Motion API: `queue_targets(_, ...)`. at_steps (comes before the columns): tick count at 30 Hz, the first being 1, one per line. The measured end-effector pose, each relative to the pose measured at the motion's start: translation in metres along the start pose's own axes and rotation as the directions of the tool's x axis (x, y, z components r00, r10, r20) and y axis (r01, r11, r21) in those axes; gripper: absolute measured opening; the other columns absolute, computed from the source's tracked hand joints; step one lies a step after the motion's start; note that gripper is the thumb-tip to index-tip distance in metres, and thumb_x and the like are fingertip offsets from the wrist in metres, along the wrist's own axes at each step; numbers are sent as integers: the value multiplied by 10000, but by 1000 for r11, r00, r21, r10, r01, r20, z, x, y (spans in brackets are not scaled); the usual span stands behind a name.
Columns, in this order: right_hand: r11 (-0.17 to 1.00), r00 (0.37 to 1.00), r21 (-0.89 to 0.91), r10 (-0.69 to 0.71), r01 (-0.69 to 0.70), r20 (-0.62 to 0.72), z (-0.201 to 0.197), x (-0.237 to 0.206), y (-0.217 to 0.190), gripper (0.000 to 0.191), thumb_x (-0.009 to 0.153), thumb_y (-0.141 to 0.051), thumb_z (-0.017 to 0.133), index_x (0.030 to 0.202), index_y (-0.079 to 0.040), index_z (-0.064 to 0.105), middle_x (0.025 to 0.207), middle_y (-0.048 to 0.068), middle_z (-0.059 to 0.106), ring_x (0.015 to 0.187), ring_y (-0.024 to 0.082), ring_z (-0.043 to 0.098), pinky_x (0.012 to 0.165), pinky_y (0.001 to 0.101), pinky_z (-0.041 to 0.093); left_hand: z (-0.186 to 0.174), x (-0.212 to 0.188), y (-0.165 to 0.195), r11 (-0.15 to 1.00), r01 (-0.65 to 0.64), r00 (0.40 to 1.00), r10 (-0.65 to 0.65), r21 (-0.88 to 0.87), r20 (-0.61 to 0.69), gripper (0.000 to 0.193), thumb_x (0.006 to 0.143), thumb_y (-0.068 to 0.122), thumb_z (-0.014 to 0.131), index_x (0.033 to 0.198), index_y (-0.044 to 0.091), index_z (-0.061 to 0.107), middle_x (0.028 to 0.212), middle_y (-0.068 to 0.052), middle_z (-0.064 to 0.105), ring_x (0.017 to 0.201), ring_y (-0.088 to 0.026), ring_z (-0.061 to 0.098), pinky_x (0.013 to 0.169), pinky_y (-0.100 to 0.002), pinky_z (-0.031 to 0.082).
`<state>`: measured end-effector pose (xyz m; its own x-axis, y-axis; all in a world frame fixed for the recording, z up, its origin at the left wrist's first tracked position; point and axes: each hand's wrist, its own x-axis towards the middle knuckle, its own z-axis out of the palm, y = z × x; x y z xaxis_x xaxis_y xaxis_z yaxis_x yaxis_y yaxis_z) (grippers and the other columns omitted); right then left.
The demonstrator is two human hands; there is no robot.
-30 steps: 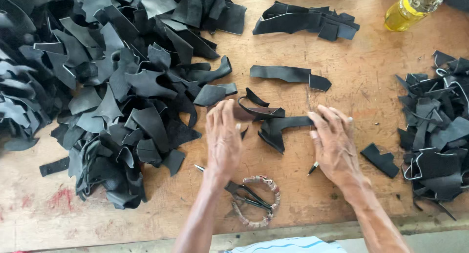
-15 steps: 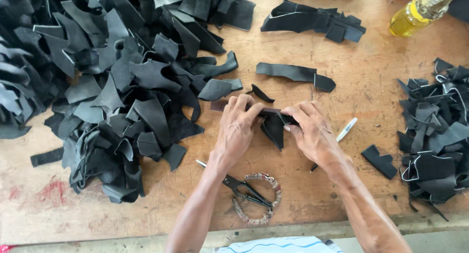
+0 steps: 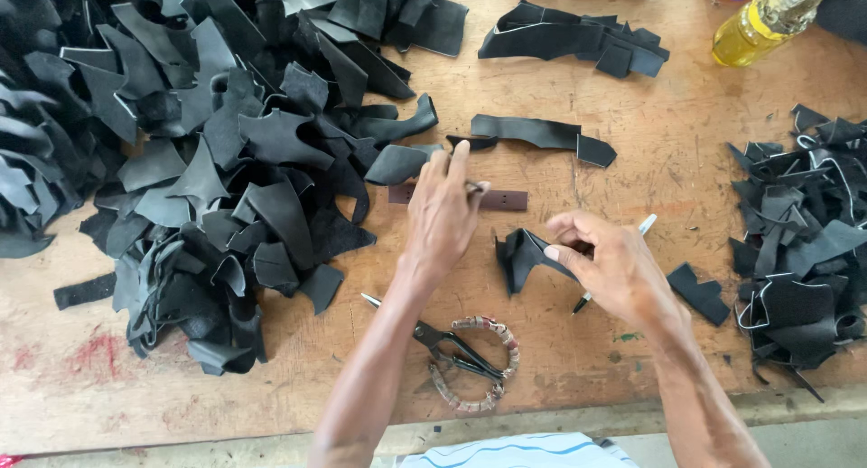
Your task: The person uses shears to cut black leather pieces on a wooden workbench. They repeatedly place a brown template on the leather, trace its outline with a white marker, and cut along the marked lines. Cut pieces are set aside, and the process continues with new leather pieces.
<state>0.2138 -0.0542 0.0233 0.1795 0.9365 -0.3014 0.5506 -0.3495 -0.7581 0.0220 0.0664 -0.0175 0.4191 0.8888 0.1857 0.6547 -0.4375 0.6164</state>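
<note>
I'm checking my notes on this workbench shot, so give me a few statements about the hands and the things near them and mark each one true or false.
1. The right hand pinches a folded black piece. True.
2. The left hand grips the scissors. False: they lie on the wooden table, untouched.
3. A brown strip lies under the left hand. True.
4. The yellow bottle stands by the scissors. False: it lies at the far right corner.
</note>
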Motion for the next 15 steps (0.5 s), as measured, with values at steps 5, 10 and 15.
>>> queue_targets(5, 993, 994, -76, 83, -88, -65, -2, -14, -15, 248, 887, -146, 722, 1129, -97, 751, 914, 107, 787, 767, 246, 736, 706, 374, 565, 9, 16, 1, 999, -2, 1000, 3, 35, -27, 227, 852, 35, 722, 1044, 59, 604, 1085, -168, 601, 1000, -355, 627, 827, -465, 519)
queue_targets(10, 913, 931, -271, -346, 304, -120, -4, -11, -16, 245, 896, -139, 717, 1130, -67, 737, 1005, 122, 740, 874, 287, 703, 764, 379, 557, 7, 27, -2, 996, 65, 998, -67, 66, 21, 478, 865, 84, 728, 1306, 33, 550, 1006, -184, 601, 904, -393, 648, 745, -513, 505)
queue_targets(15, 897, 902, -311, -384, 314, -199, -11, -16, -17, 237, 923, -89, 656, 1152, -65, 711, 1058, 133, 691, 906, 313, 679, 774, 395, 546, 7, 45, -5, 990, -32, 998, 39, 136, -52, 231, 855, -60, 658, 1034, 85, 639, 1023, -143, 630, 952, -374, 666, 763, -484, 518)
